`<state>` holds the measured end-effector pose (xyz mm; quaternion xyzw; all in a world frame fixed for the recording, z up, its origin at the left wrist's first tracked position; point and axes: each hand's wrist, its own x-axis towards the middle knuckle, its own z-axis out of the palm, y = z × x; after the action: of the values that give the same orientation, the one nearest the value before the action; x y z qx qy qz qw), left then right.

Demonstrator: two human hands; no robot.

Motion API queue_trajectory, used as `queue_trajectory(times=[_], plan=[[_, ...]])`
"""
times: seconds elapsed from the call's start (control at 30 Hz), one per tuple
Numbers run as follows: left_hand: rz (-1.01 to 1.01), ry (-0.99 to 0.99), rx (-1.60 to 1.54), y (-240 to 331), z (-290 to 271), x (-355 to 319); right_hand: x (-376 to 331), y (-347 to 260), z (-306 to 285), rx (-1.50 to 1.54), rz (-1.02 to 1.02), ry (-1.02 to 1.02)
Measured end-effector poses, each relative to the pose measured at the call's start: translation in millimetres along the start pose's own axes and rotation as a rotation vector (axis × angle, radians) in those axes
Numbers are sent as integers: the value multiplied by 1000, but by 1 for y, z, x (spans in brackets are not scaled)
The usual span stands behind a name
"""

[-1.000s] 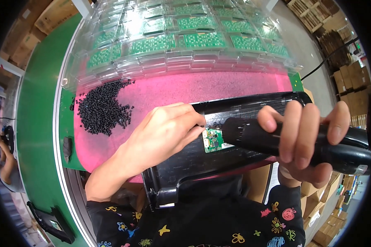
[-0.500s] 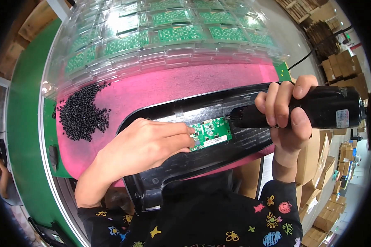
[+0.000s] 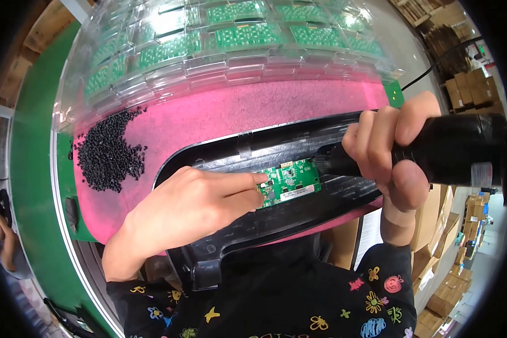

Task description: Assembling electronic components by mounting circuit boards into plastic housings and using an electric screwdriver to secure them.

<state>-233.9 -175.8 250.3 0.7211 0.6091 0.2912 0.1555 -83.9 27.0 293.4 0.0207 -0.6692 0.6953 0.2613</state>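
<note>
Inside a long black plastic housing (image 3: 253,227) lies a green circuit board (image 3: 299,179) with a white label strip. My left hand (image 3: 191,205) grips the board's left end, fingertips pressed together on it and hiding that end. My right hand (image 3: 391,149) is wrapped around a black electric screwdriver (image 3: 462,147), held nearly level. The screwdriver's nose points left at the board's upper right corner; whether its bit touches a screw there cannot be made out.
A pink mat (image 3: 253,107) lies under the housing. On its left is a heap of small black screws (image 3: 108,152). Stacked clear plastic trays (image 3: 248,63) with green boards stand at the back. Cardboard boxes (image 3: 472,90) are on the right, and another person's arm (image 3: 7,239) shows far left.
The screwdriver's body has swung slightly downward and to the right in my right hand. The board and housing have shifted a little right, while my left hand keeps its grip.
</note>
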Motion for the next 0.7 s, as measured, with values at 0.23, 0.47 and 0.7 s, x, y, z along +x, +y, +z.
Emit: queue_trajectory(times=[0.23,0.47,0.7], plan=[[-16,-86,57,7,-6,-1,-1,5,4,4,-15,0],[-18,-7,-53,0,4,-4,-7,-7,14,32,-72,22],[-112,263,-306,8,-5,7,0,-14,39,519,-338,-102]])
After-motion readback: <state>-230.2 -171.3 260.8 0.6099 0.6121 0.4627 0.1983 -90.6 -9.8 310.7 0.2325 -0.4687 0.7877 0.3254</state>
